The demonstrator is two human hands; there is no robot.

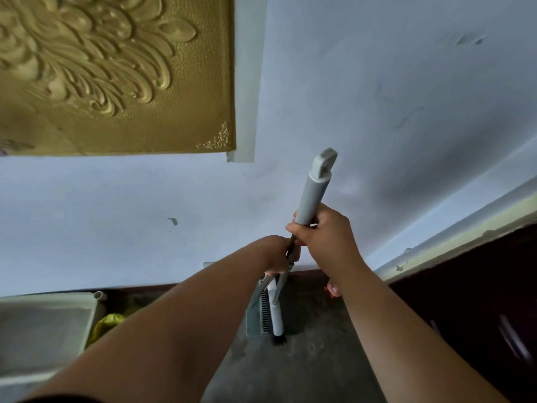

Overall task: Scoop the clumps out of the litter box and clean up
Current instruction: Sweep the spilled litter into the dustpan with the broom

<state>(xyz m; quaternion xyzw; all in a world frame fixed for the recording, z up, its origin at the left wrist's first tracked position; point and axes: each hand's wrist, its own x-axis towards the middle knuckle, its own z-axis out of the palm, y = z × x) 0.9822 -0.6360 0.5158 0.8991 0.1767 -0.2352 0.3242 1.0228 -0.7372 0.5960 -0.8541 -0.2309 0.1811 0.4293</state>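
Note:
A long-handled broom with a grey grip stands upright against the white wall, its black bristles on the floor. Beside it stands a grey-green dustpan with a comb edge. My right hand grips the broom's grey handle near the top. Just below, my left hand is curled round the dark thin shafts of the broom and dustpan. The pale litter box sits on the floor at the lower left, partly hidden by my left forearm.
A yellow bag lies between the litter box and the wall. A gold embossed panel hangs on the wall at upper left. Dark wooden furniture stands at the right. A small pink object lies on the grey floor.

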